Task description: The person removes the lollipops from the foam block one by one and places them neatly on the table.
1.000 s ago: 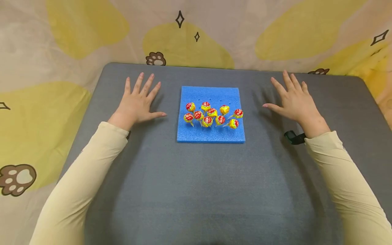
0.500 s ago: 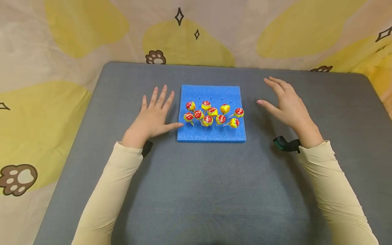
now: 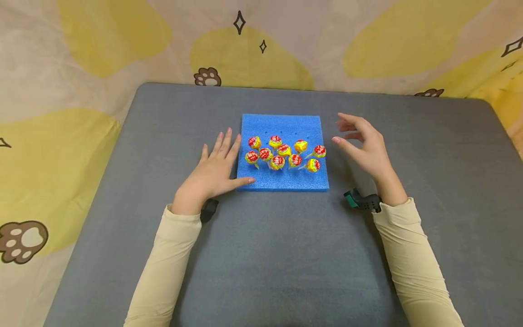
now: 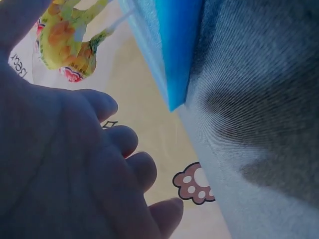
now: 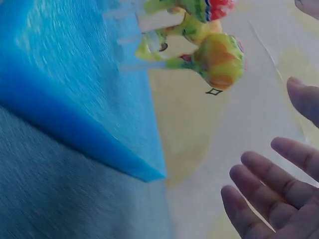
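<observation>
Your spread left hand [image 3: 211, 175] and loosely bent right hand [image 3: 367, 149], both empty, flank the square blue foam [image 3: 282, 183]. Shiny round lollipops [image 3: 283, 150] stand in it, on the grey table [image 3: 282, 254]; far, printed cloth [image 3: 278, 63] hangs.

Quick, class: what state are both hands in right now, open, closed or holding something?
Left hand: open, holding nothing, at the left edge of the blue board.
Right hand: open, loosely curved, holding nothing, beside the blue board.
</observation>
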Demonstrator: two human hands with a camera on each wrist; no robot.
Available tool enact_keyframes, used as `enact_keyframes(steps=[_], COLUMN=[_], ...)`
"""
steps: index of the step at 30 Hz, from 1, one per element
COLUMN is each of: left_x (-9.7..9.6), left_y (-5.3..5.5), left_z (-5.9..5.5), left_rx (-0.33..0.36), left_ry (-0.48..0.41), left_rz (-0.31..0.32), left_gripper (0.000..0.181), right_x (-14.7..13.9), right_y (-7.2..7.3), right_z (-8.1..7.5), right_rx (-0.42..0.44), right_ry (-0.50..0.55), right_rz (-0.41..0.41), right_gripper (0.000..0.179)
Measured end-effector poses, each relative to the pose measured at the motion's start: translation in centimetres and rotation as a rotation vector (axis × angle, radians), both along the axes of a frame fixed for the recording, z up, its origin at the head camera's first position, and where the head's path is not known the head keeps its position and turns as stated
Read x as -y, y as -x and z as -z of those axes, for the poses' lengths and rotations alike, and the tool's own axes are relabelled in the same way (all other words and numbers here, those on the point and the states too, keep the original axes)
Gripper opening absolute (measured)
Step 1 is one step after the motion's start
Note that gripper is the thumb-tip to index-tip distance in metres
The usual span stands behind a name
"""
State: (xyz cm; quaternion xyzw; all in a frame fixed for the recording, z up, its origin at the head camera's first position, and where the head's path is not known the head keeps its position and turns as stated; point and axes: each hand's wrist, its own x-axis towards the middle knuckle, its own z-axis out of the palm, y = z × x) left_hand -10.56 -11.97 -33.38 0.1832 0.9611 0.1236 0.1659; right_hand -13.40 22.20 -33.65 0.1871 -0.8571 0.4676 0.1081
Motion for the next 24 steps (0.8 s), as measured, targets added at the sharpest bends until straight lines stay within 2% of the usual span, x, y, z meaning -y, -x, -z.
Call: enact_keyframes(steps=[6,10,13,16,24], left_x=[0.1,0.0,-0.2,-0.4,-1.3], left_y=[-0.3,-0.2,-0.2,-0.2,-0.1], left_z=[0.8,1.1,1.4,1.7,2.6], left_rx=[-0.013,-0.024,-0.026,-0.027,-0.021], left_ry=[-0.007,-0.029,-0.037,-0.036,-0.033], left_rz=[0.002,0.016,0.029,0.035,0.064], left_gripper=[0.102,0.1,0.1,0.1,0.097], right_x=[0.4,0.4,0.4,0.6,0.9], right_y=[-0.1,0.0,0.1,0.1,0.1], right_z=[1.6,2.8,3.9,4.7,5.4], right_rx=[0.139,0.211,0.255,0.282,0.275], right_ry=[0.325,0.597,0.733,0.821,0.861], right_rz=[-0.103,-0.238,-0.329,-0.384,-0.386], right_gripper=[0.037,0.029,0.027,0.027,0.029])
